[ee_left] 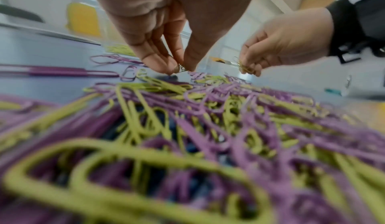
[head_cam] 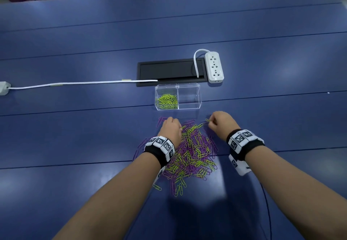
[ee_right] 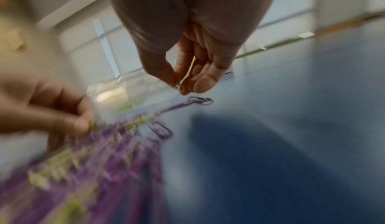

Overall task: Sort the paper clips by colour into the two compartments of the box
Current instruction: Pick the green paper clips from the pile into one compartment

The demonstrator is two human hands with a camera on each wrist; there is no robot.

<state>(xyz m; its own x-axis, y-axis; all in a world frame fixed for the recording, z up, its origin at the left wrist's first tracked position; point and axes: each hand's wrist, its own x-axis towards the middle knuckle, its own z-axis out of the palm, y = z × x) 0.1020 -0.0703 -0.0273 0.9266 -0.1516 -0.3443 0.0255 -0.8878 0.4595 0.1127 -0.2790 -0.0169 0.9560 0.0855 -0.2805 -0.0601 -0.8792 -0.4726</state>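
A clear two-compartment box [head_cam: 189, 106] stands beyond a mixed pile of purple and green paper clips [head_cam: 193, 153]. Its left compartment holds green clips [head_cam: 167, 101]; nothing shows in the right one. My left hand [head_cam: 174, 122] is at the pile's far left edge, thumb and fingers pinching a small clip [ee_left: 181, 67] whose colour is hard to tell. My right hand [head_cam: 211, 122] hovers at the pile's far right corner, close to the box, and pinches a few green clips [head_cam: 206, 120]. The right wrist view, blurred, shows that pinch [ee_right: 180, 86].
A white power strip [head_cam: 214, 67] and a black cable hatch [head_cam: 170, 72] lie behind the box. A white cable [head_cam: 75, 84] runs left across the blue table [head_cam: 75, 127]. Loose purple clips [ee_right: 200, 100] lie apart from the pile.
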